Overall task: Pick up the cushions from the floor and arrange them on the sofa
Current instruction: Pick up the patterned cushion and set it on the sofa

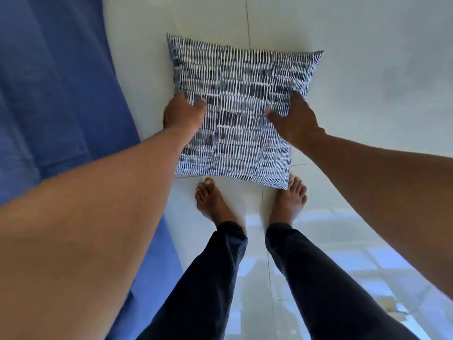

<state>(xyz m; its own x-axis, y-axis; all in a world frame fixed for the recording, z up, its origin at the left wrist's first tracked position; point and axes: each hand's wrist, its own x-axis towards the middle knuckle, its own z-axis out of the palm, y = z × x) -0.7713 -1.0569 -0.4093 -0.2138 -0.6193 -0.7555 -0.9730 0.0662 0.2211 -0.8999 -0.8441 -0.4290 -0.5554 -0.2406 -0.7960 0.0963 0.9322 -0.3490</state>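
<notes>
**Both hands on the striped cushion, down by the floor**

So we're looking straight down at a glossy white tiled floor [367, 69] that takes up most of the view. The blue sofa [49, 82] runs down our left side. Our dark trousers [208, 290] and bare feet [213, 204] are planted on the tiles just below the cushion [240, 106], a square one in a black-and-white dashed print that sits between the sofa and open floor. Our left hand [183, 114] clasps its left edge, thumb on top. Our right hand [294, 116] clasps the right edge the same way. Can't tell if it's lifted or resting.
</notes>
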